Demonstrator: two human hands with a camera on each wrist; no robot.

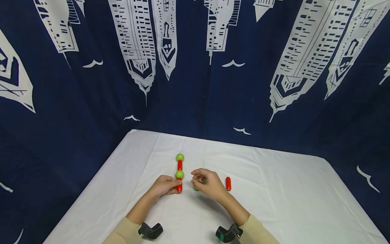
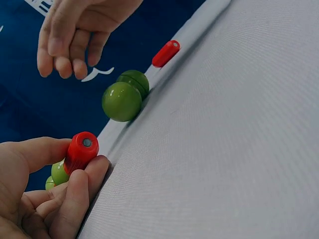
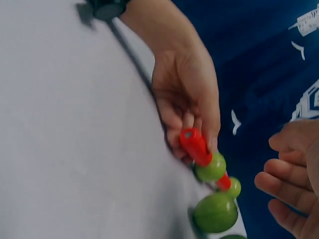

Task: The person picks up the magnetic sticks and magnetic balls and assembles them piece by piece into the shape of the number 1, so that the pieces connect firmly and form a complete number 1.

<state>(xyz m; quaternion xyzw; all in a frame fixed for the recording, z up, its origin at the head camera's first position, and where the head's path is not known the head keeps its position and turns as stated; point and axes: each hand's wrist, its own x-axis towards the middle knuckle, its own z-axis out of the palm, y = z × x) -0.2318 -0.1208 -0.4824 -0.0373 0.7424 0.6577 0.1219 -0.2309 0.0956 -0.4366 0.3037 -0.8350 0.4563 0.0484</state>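
My left hand point(image 1: 165, 185) pinches the near red rod point(image 2: 81, 149) of a chain between thumb and fingers. The rod's free end shows a grey metal disc. Along the chain, a green ball point(image 1: 179, 174), a second red rod point(image 1: 180, 165) and another green ball point(image 1: 180, 157) follow, lying away from me. My right hand point(image 1: 210, 184) hovers just right of the chain, fingers loosely bent and holding nothing. Beneath it, two loose green balls point(image 2: 122, 102) sit close together on the table; in the head view the hand mostly covers them.
A single red rod point(image 1: 228, 183) lies to the right of my right hand. White cloth covers the table point(image 1: 274, 196), and a dark blue curtain point(image 1: 195, 101) with white buildings hangs behind its far edge. A black device point(image 1: 150, 231) is on each wrist.
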